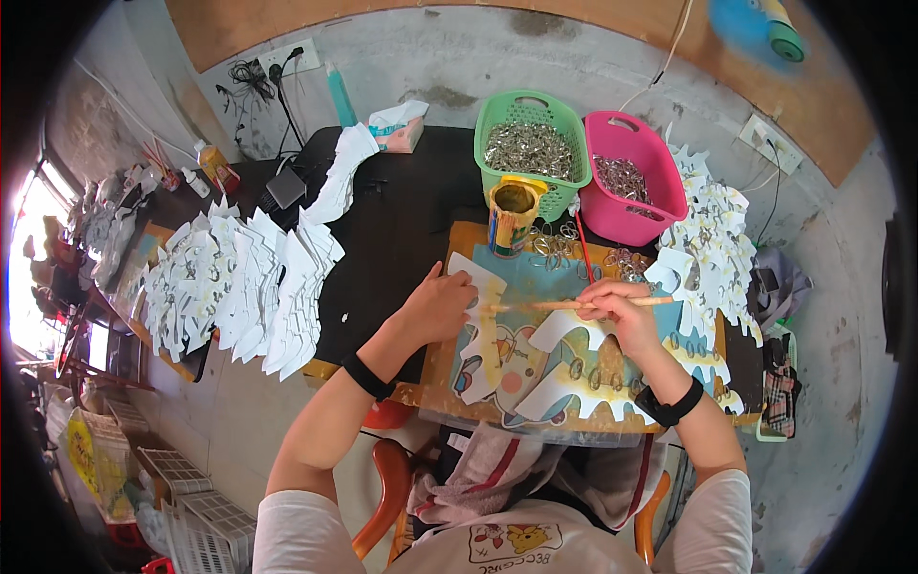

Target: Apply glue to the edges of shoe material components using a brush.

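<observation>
My left hand [437,304] has its fingers curled at the edge of a white jagged cut-out [485,344], pinning it on the work board. In my right hand [620,314] is a wooden-handled brush [547,306], lying nearly level with its tip over that cut-out. Yellowish smears show on the cut-out. Nearer my right wrist lie more white cut-outs [572,394] with yellow smears and metal rings on them. An open tin [513,222] with yellowish drips stands beyond the brush. Loose metal rings [552,251] lie beside the tin.
A green basket [488,177] and a pink basket [660,215], both holding metal pieces, stand at the back. White cut-outs are piled at left [296,287] and right [708,239]. A tissue pack [398,131] sits at the table's back, and a red stick [582,247] by the rings.
</observation>
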`<control>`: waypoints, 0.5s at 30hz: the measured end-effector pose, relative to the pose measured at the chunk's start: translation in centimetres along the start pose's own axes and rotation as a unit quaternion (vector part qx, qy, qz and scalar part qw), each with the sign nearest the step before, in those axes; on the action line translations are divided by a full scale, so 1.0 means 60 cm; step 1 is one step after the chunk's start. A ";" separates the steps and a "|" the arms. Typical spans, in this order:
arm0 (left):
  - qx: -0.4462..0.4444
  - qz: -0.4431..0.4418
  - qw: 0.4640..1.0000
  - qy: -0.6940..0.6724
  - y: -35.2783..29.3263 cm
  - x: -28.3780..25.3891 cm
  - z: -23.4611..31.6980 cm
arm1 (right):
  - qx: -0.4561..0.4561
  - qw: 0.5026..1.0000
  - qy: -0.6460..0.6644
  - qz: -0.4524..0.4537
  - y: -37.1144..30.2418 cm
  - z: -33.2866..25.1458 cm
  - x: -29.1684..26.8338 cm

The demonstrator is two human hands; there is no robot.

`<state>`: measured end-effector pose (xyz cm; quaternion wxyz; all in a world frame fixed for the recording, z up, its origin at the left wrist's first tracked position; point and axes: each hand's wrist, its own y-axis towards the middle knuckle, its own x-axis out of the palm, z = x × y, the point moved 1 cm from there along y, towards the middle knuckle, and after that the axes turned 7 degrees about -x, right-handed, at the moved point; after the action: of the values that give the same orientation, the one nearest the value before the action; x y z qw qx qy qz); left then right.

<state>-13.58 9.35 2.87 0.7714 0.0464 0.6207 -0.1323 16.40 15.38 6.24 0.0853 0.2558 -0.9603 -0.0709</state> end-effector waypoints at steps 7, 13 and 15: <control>0.006 0.018 1.000 -0.006 -0.001 -0.002 -0.003 | -0.019 0.998 -0.039 -0.038 0.004 -0.013 0.009; -0.003 0.030 0.999 -0.015 -0.001 -0.002 -0.002 | -0.077 0.988 -0.136 -0.012 0.002 -0.015 0.026; 0.001 0.044 0.999 -0.020 -0.001 0.001 -0.004 | -0.076 0.989 -0.125 -0.030 0.000 -0.010 0.020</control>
<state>-13.79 9.32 2.77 0.7887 0.0723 0.6023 -0.0996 15.51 14.70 6.98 -0.0188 0.2667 -0.9471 -0.1773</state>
